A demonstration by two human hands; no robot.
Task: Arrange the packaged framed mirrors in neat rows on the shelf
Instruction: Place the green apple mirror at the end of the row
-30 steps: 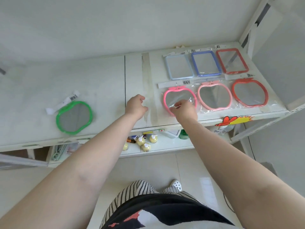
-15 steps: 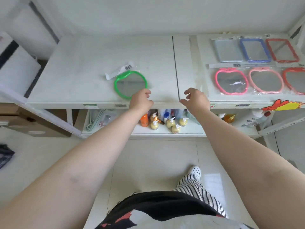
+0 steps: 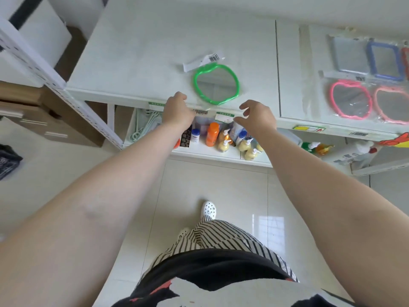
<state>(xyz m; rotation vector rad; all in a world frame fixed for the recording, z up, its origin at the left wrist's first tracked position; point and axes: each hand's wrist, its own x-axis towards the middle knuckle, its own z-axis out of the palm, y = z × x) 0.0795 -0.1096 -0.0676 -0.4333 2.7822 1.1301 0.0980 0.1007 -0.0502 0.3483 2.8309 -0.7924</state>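
Note:
A green apple-shaped mirror [image 3: 217, 84] in a clear wrap with a barcode tag lies alone near the front edge of the white shelf [image 3: 143, 52]. My left hand [image 3: 177, 110] is curled at the wrap's front left corner and pinches it. My right hand [image 3: 257, 115] hovers at the shelf edge just right of the green mirror, fingers apart and holding nothing. At the far right lie the arranged mirrors: a pink apple mirror [image 3: 349, 100], a paler pink one [image 3: 394, 105], and behind them a blue rectangular mirror [image 3: 385, 60] and a light blue one [image 3: 347, 55].
Under the top shelf, a lower shelf holds several pump bottles and an orange bottle [image 3: 212, 134]. Cardboard boxes [image 3: 44, 120] stand on the floor at the left beside a perforated white upright [image 3: 55, 85]. My feet are on the tiled floor below.
My right hand let go of the pink apple mirror. Both hands moved left to the green mirror, and my view swung left with them. My left hand shifted to the wrap's left corner.

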